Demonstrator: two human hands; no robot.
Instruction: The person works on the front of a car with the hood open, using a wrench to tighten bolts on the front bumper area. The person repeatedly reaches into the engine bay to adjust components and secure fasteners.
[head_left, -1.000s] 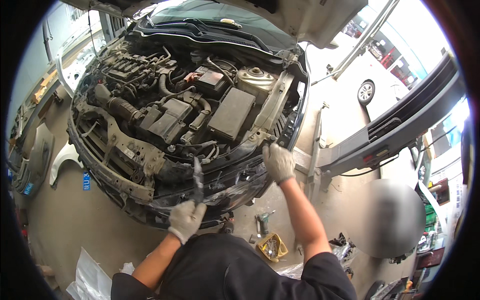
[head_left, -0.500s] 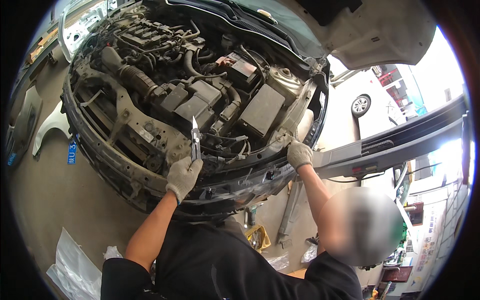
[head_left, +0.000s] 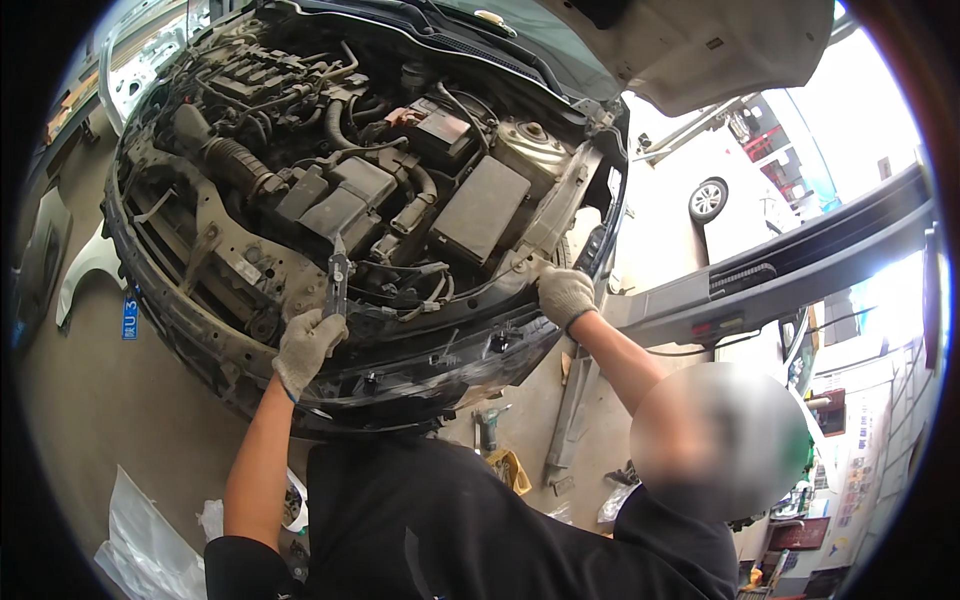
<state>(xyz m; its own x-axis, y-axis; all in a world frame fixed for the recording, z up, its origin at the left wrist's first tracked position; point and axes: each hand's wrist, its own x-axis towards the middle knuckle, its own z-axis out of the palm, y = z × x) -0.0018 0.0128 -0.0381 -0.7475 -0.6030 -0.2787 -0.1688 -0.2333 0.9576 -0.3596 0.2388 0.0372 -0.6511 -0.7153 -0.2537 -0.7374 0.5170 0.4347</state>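
Note:
My left hand (head_left: 309, 352), in a knitted light-grey glove, is closed around what looks like a utility knife (head_left: 338, 285). Its dark slim body and pointed metal tip stick up over the front crossmember (head_left: 248, 268) of a car's open engine bay. Farther right, my gloved right hand (head_left: 567, 298) rests with curled fingers against the metal front corner (head_left: 518, 268) of the body. Whatever those fingers grip is hidden. Between the hands runs the bare black front support (head_left: 430, 362), its bumper cover off. A black rectangular box (head_left: 480, 208) lies beyond my right hand.
The raised hood (head_left: 715, 60) hangs at upper right, beside a grey lift arm (head_left: 760, 290). On the floor are a cordless drill (head_left: 488, 426), a yellow basket (head_left: 512, 470), plastic sheeting (head_left: 145, 535) and a white fender (head_left: 92, 268). A blurred round patch covers the lower right.
The whole view has shifted, so the car and both hands sit farther left. The knife's tip looks darker and turned. Both hands keep roughly their places relative to the car.

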